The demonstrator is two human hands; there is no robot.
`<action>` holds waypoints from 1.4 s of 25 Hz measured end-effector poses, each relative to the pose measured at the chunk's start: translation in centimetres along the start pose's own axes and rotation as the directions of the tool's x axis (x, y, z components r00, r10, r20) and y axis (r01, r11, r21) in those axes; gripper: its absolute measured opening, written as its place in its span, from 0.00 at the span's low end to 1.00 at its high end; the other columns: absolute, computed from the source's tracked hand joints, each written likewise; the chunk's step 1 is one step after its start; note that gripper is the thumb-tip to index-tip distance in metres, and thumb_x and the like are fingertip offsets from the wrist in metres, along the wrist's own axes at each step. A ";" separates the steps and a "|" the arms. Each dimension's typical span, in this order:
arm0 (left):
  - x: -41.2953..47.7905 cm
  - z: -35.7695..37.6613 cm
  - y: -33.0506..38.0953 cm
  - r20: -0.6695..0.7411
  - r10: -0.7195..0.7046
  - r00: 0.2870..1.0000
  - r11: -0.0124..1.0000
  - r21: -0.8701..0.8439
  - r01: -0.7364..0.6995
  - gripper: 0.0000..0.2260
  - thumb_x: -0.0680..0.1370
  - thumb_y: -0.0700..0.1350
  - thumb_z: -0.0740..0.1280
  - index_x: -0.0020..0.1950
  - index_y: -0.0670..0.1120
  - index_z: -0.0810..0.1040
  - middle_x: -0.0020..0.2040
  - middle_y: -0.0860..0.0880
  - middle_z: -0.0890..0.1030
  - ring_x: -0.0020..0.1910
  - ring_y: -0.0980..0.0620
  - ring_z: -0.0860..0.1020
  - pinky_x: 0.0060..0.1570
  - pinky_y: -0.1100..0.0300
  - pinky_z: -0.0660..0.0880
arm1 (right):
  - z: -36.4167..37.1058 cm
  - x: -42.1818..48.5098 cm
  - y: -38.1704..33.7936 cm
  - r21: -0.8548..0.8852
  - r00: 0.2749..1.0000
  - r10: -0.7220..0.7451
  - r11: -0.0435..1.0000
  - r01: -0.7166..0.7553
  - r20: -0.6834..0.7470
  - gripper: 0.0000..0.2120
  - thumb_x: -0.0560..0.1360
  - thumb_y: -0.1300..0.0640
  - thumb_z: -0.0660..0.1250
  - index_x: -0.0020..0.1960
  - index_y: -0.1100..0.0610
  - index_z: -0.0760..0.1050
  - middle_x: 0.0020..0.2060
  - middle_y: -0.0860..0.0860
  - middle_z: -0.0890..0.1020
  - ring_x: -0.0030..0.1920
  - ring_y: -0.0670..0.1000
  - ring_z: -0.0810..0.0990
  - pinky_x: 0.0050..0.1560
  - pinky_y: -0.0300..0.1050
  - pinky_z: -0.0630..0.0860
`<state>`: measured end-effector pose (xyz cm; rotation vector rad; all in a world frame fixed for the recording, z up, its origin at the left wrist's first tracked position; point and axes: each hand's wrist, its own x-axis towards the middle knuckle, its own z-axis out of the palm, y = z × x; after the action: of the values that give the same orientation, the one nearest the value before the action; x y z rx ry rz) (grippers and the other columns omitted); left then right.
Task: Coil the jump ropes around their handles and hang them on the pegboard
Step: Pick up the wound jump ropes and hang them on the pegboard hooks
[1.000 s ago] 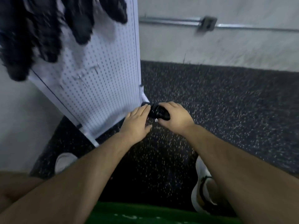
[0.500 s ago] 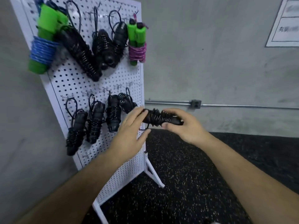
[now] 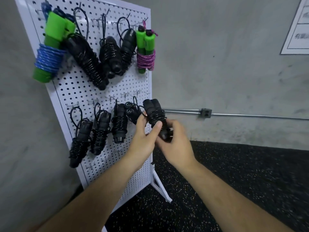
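A coiled black jump rope (image 3: 154, 113) with two foam handles side by side stands nearly upright in front of the right edge of the white pegboard (image 3: 75, 87). My left hand (image 3: 144, 136) grips its middle with thumb across the coils. My right hand (image 3: 173, 141) holds its lower end from below. Several coiled ropes hang on the board: a green-handled one wound in blue cord (image 3: 48, 52), a green one wound in pink (image 3: 145, 51), and black ones in the top row (image 3: 110, 56) and the lower row (image 3: 100, 131).
The pegboard stands on a white foot (image 3: 160, 185) on black speckled rubber flooring (image 3: 234, 181). A grey concrete wall with a metal conduit (image 3: 250, 115) runs behind. Bare hooks (image 3: 137, 92) sit above the lower row near the right edge. A posted sign (image 3: 297, 27) is at the upper right.
The view has risen from the floor to the pegboard. Both hands lifted the coiled black rope and turned it from lying sideways to nearly upright at the board's right edge.
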<state>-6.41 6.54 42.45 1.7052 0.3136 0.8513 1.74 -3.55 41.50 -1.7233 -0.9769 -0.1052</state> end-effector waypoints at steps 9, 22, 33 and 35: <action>2.7 -2.9 0.6 0.017 0.034 0.999 0.974 0.223 -0.037 0.26 0.78 0.46 0.73 0.72 0.63 0.71 0.67 0.64 0.75 0.67 0.64 0.73 0.70 0.54 0.70 | -1.1 4.2 0.1 0.255 1.000 0.007 0.967 -0.005 -0.006 0.26 0.80 0.51 0.68 0.74 0.39 0.64 0.67 0.40 0.71 0.60 0.39 0.76 0.51 0.34 0.77; 4.5 -1.7 -1.6 0.058 0.325 0.944 0.664 0.697 -0.271 0.32 0.79 0.37 0.67 0.81 0.48 0.58 0.77 0.52 0.60 0.77 0.55 0.60 0.78 0.55 0.59 | 2.5 9.9 1.9 0.551 0.981 0.195 0.820 -0.155 -0.015 0.20 0.77 0.54 0.72 0.62 0.34 0.74 0.64 0.46 0.77 0.59 0.49 0.81 0.62 0.48 0.79; 8.0 -2.5 -4.8 0.092 0.389 0.917 0.083 0.987 -0.134 0.34 0.70 0.42 0.78 0.74 0.43 0.71 0.72 0.45 0.75 0.68 0.45 0.66 0.68 0.49 0.57 | 6.0 13.1 3.9 0.469 0.975 0.220 0.858 -0.210 0.035 0.18 0.81 0.55 0.67 0.70 0.49 0.73 0.62 0.50 0.81 0.59 0.46 0.81 0.57 0.34 0.77; 8.0 -2.5 -5.2 0.092 0.393 0.915 0.044 0.992 -0.119 0.34 0.70 0.43 0.78 0.74 0.42 0.71 0.72 0.45 0.75 0.68 0.44 0.67 0.68 0.49 0.58 | 6.6 13.4 4.5 0.435 0.978 0.207 0.880 -0.193 0.015 0.19 0.81 0.54 0.67 0.71 0.49 0.73 0.63 0.51 0.80 0.62 0.46 0.79 0.62 0.39 0.77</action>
<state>-1.35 14.91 40.89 3.1004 0.9314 1.2116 10.93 8.98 42.34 -1.3901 -0.7248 0.2086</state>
